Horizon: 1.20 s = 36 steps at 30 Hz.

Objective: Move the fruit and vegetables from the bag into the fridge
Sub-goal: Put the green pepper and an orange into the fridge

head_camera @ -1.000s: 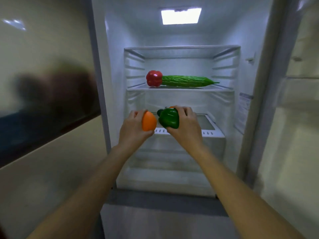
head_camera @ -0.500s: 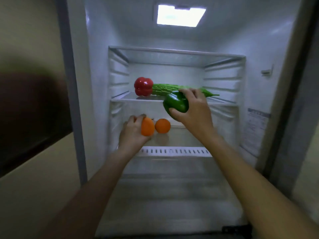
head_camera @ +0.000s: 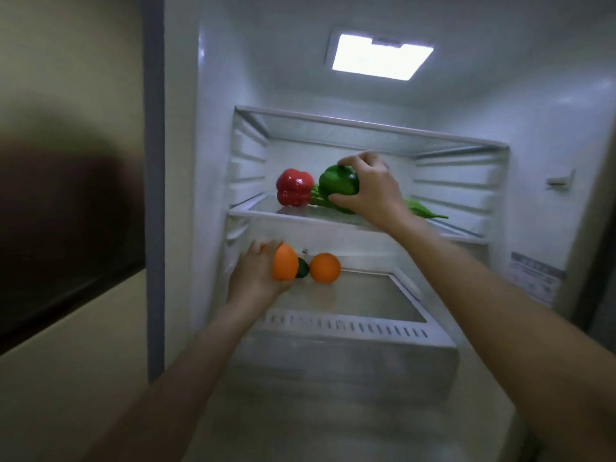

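Orange against white plastic is nearest: the left hand (head_camera: 256, 278) cups an orange fruit (head_camera: 285, 266) in curled fingers just above the lid of the crisper drawer (head_camera: 346, 328), near that lid's back left corner. A second orange (head_camera: 325, 267) already sits on the lid just right of it, with a small dark green piece (head_camera: 302, 272) between the two; whether that piece belongs to the held fruit cannot be told. Release looks only a short drop away, and the resting orange lies to the right of the hand, so the free space to aim for is at the left edge. Farther in and higher, the right hand (head_camera: 370, 191) wraps a green pepper (head_camera: 338, 185) from the right side, fingers over its top, thumb beneath. It hovers over the glass shelf (head_camera: 266, 215), in front of a long green gourd (head_camera: 423, 211) whose axis runs left to right along the shelf. A red pepper (head_camera: 295, 187) stands at the shelf's left end, just left of the green one, nearly touching. The green pepper probably has to settle between the red pepper and the shelf's front edge, across the gourd. The bag is out of view.
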Each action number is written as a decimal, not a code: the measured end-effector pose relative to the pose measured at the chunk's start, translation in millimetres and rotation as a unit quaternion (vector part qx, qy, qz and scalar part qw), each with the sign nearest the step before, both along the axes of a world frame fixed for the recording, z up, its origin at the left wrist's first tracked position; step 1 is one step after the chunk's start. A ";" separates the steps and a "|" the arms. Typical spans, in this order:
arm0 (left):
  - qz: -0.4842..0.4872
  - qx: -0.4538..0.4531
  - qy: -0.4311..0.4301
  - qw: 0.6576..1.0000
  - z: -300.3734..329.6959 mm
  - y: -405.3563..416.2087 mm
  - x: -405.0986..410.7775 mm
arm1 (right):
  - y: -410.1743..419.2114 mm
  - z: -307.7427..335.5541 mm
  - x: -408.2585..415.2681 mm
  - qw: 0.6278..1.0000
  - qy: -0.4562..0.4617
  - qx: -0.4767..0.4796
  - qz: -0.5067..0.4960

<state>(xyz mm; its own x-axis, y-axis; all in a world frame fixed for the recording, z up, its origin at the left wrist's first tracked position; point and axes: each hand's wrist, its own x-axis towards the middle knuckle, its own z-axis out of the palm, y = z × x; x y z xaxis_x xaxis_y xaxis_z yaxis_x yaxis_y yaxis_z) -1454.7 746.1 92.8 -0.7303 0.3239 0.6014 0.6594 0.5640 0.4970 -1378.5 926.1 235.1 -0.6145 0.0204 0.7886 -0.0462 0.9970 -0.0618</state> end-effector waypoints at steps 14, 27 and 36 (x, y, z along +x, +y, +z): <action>0.021 -0.034 0.027 0.999 -6.1 2.3 5.0 | 22.0 10.9 -42.8 0.991 -0.120 0.039 0.049; 0.034 -0.040 0.029 0.998 -14.1 3.8 13.6 | 17.2 1.5 -34.7 0.990 -0.131 0.048 0.021; 0.027 -0.061 0.029 0.997 -17.6 1.1 16.4 | -11.3 -13.9 4.8 0.999 0.024 0.036 -0.006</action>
